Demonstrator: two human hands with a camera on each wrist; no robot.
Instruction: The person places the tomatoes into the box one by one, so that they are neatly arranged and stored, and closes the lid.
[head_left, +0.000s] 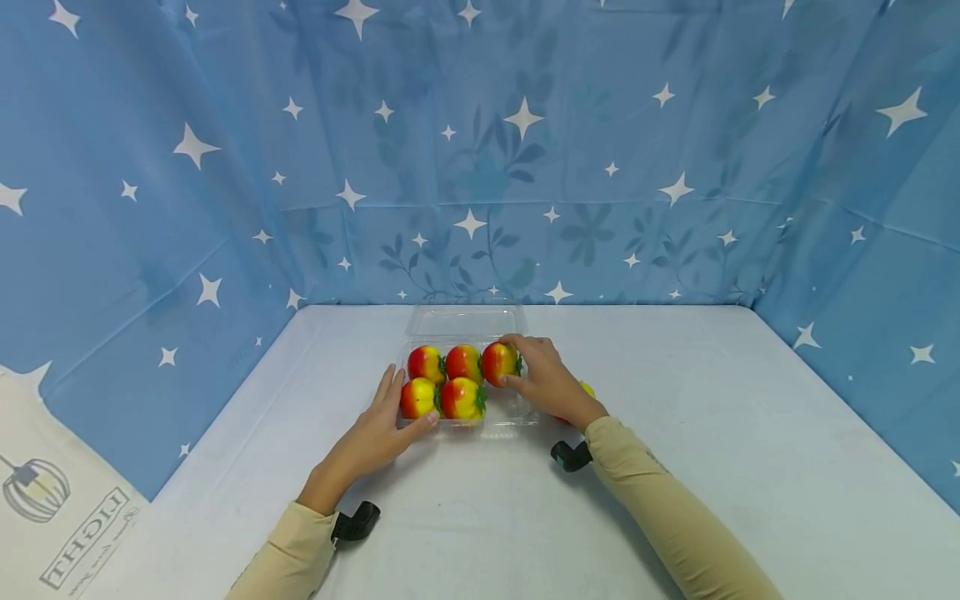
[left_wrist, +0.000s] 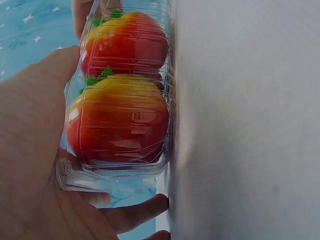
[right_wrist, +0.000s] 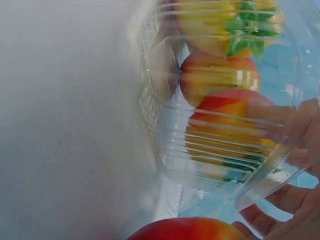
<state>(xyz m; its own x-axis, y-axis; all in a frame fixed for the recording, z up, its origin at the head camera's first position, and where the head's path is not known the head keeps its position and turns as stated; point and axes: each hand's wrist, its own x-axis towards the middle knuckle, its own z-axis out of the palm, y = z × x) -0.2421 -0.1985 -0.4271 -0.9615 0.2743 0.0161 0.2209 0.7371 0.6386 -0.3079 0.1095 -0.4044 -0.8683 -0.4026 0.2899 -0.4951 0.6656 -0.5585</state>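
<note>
Left hand (head_left: 375, 435), fingers extended, braces the clear box (head_left: 514, 407); right hand (head_left: 547, 379) grips a fruit (head_left: 496, 364) at its back right. Such fruit is probably light, firm and slick, best held round its sides; thin plastic may flex. Mirrored "LIGHT" marks the cloth (head_left: 58, 498) at left.

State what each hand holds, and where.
The right hand holds the back-right round, red-and-yellow fruit by its far and near edges. The left hand only rests against the near left corner of the clear plastic box.
</note>
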